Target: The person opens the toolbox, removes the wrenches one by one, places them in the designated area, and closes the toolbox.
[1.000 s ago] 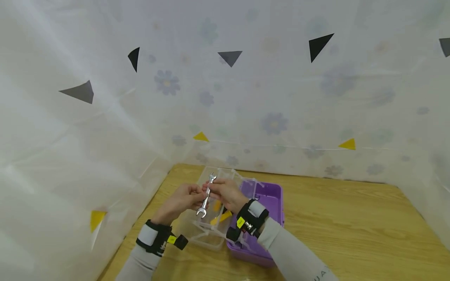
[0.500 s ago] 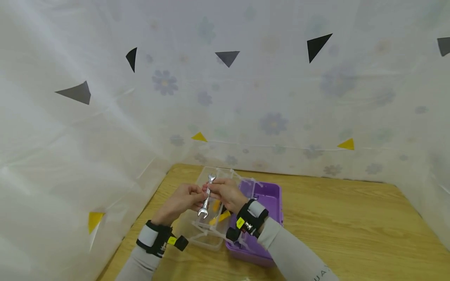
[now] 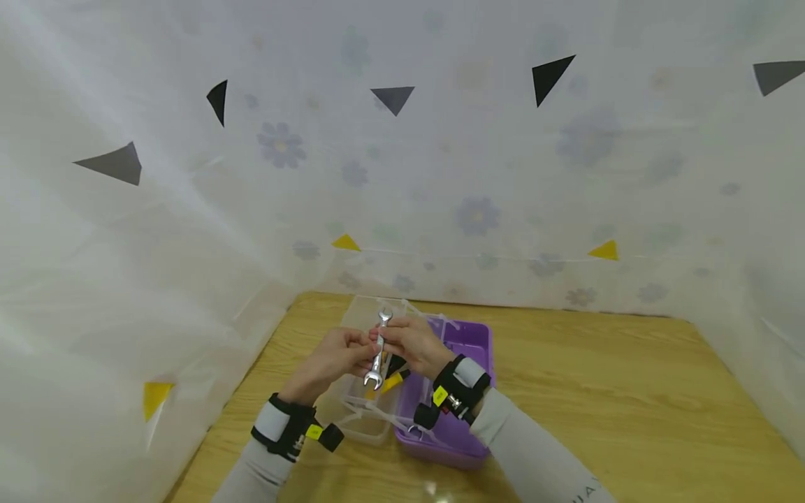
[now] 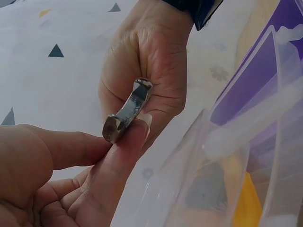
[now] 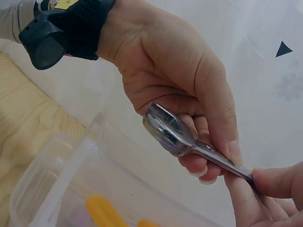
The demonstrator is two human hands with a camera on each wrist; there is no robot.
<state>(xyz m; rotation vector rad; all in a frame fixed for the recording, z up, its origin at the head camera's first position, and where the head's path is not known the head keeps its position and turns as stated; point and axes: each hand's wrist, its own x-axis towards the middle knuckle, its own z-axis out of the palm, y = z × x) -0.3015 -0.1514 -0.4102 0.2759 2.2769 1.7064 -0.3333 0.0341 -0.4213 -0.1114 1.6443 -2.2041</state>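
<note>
From the head view, the person has a wrench (image 3: 379,356) held up over a clear tray (image 3: 367,432), forked at both ends. The left hand (image 3: 330,360) pinches it by the shaft, finger and thumb closed on the metal, and the right hand (image 3: 415,346) does the same just above. Under them in the tray I can see a yellow piece (image 3: 395,381) and a black piece (image 3: 395,364), both half covered by the hands and wrench. Right beside the tray stands a purple box (image 3: 439,457) on the table (image 3: 597,384); the right wrist and forearm hide a good part of its inside. Near its front left corner there's a shiny bit (image 3: 415,431), too small to name.

From the left wrist, the wrench is almost end-on, so its length is lost. Yellow shows by the tray's cloudy plastic, next to a dark, blurred shape (image 4: 208,189) I can't make out. The purple box is cut off at the edge.

From the right wrist, one forked end points this way; the other is hidden at the right hand's fingers. Two yellow ends show in the tray, both cut off below.
</note>
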